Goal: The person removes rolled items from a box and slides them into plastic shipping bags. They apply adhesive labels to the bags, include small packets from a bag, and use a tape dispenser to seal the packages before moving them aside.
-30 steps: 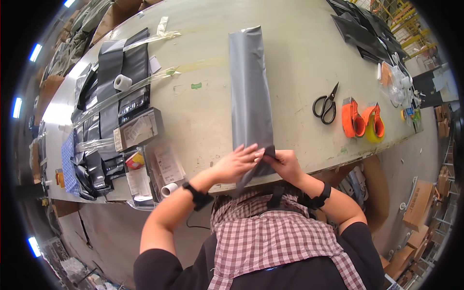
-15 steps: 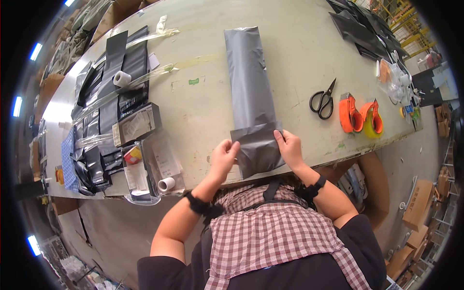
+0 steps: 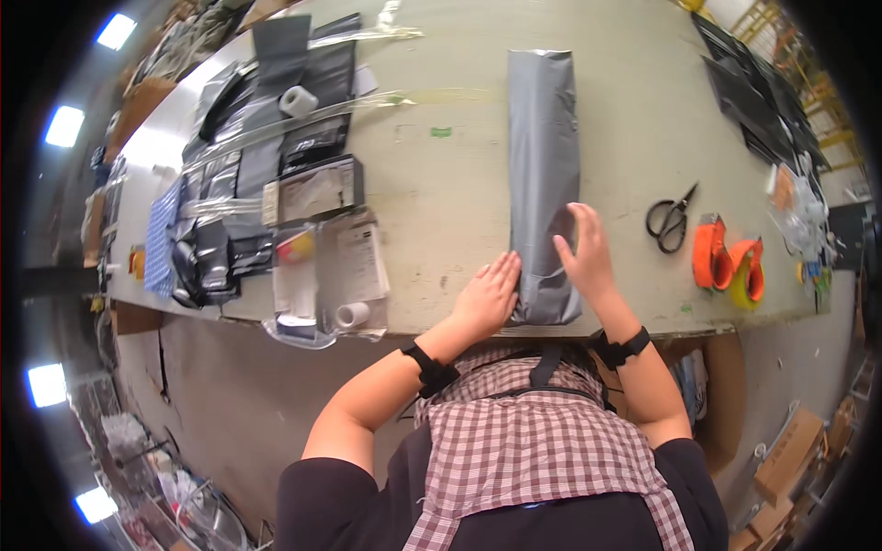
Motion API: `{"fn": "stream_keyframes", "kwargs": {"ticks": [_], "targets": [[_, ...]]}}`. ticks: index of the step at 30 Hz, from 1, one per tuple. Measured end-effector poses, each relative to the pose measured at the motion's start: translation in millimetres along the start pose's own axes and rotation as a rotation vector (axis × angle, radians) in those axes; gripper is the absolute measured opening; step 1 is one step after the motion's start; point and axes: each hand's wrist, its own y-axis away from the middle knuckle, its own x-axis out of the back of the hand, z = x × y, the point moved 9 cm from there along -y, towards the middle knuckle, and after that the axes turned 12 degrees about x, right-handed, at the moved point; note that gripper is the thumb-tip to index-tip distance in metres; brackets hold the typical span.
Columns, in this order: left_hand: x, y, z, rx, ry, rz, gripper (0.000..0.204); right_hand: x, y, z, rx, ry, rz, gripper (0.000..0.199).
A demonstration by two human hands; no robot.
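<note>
A long grey plastic mailing bag [image 3: 544, 156] lies lengthwise on the table, its near end at the table's front edge. The near part looks smooth, with a crease running across it. My left hand [image 3: 491, 292] rests flat against the bag's left side near the bottom, fingers stretched forward. At the right side, my right hand [image 3: 588, 248] touches or hovers by the bag's edge, its thumb and fingers apart. Neither hand grips anything. What is inside the bag is hidden.
Scissors [image 3: 671, 220] and two orange tape dispensers [image 3: 711, 253] lie to the right. Black plastic bags [image 3: 753, 101] are piled at the far right. On the left are more dark bags [image 3: 276, 138], a tape roll [image 3: 298, 101], a black box [image 3: 322, 188] and a clear tray [image 3: 317, 308].
Both hands have let go of the bag's raised near flap, which now lies flat. The left hand moved to the bag's side; the right hand opened. The whole view has shifted.
</note>
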Motion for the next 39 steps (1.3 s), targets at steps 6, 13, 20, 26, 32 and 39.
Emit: {"fn": "stream_keyframes", "kwargs": {"ticks": [6, 13, 20, 26, 32, 39], "targets": [[90, 22, -119, 0.452, -0.008, 0.301, 0.027, -42, 3, -36, -0.015, -0.458, 0.005, 0.082], [118, 58, -224, 0.936, -0.276, 0.529, 0.017, -31, 9, -35, -0.046, -0.559, 0.017, 0.071], [119, 71, -247, 0.993, 0.124, 0.465, 0.022, 18, 15, -41, -0.115, -0.751, -0.042, 0.022], [126, 69, -244, 1.031, 0.288, 0.494, 0.026, 19, 2, -72, 0.024, -0.737, -0.082, 0.018], [96, -9, -80, 0.434, 0.859, 0.104, 0.021, -33, 4, -145, -0.479, -1.694, -0.423, 0.036], [87, 12, -60, 0.562, 1.353, -0.087, 0.018, 10, -18, -59, -0.414, -1.341, 0.077, 0.024]]}}
